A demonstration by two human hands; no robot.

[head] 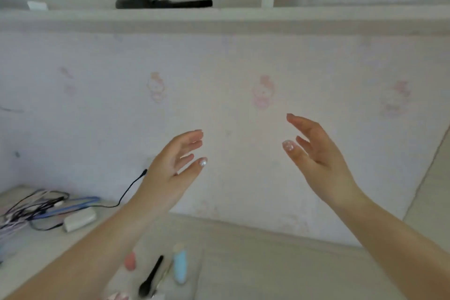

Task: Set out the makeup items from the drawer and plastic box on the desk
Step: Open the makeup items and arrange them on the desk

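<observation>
Right now both hands are hanging up in the air in front of the wall, holding nothing. The left hand (179, 161) is sitting near the middle of the view, with its fingers straight and a little spread. The right hand (314, 151) is floating at about 3 o'clock from it, palm turned inward, fingers loose and wide apart. The two palms are facing each other with a gap between them, so I think the person is either getting ready to start or showing that the job is over. I cannot tell which.

Down at 6 o'clock, on the pale desk (280, 270), some makeup items are lying close together. A black makeup brush (151, 277) is lying slanted, with its bristle end pointing toward the bottom edge. A light blue tube (180, 266) is lying just at 3 o'clock of the brush. A pink sponge (130, 262) is peeking out at 9 o'clock of the brush, partly hidden by the left arm. They seem to be resting on or in something see-through, maybe the plastic box, but it is too blurry to say. No drawer is showing.

Over at 8 o'clock, a tangle of cables (31, 209) is piling up beside a small white charger (80, 219). Up at 12 o'clock, a black hairbrush (163, 2) is lying on a white shelf (243, 17).
</observation>
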